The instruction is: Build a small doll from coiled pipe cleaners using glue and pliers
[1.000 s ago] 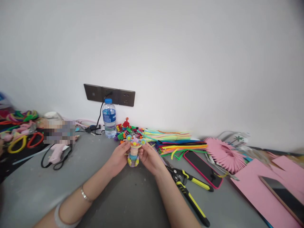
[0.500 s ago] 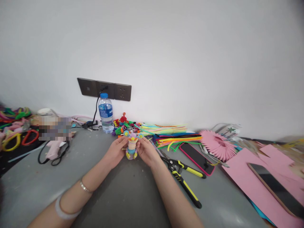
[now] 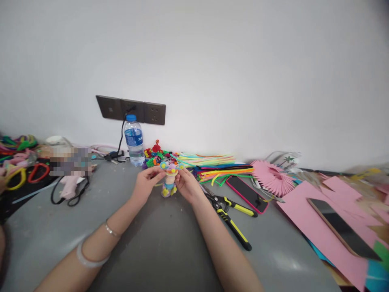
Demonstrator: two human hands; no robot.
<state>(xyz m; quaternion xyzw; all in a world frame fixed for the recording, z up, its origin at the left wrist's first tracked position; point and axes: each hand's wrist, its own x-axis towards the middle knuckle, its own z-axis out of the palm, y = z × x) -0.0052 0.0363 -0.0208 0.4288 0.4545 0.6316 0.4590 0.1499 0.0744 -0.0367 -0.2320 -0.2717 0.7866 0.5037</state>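
Note:
Between my hands a small pipe-cleaner figure [image 3: 169, 183] stands on the grey table, leaning slightly. It has a purple and orange top, a cream and blue middle, yellow bits near its base and a blue round piece on either side of its head. My left hand [image 3: 146, 185] pinches close to the left blue piece, thumb and fingers nearly together. On the other side, my right hand [image 3: 187, 186] has its fingers closed on the figure's upper right. The fingertips of both hands are partly hidden.
Yellow-and-black pliers [image 3: 226, 211] lie right of my right arm, beside a pink-cased phone [image 3: 246, 194]. Coloured pipe cleaners [image 3: 219, 172] and a water bottle [image 3: 133, 142] are along the wall. A pink glue gun [image 3: 69, 187] lies left; pink paper [image 3: 316, 219] lies right.
My left hand has slid up and outward, from the figure's side to near its left blue piece. The figure now leans a little. The whole view has shifted slightly.

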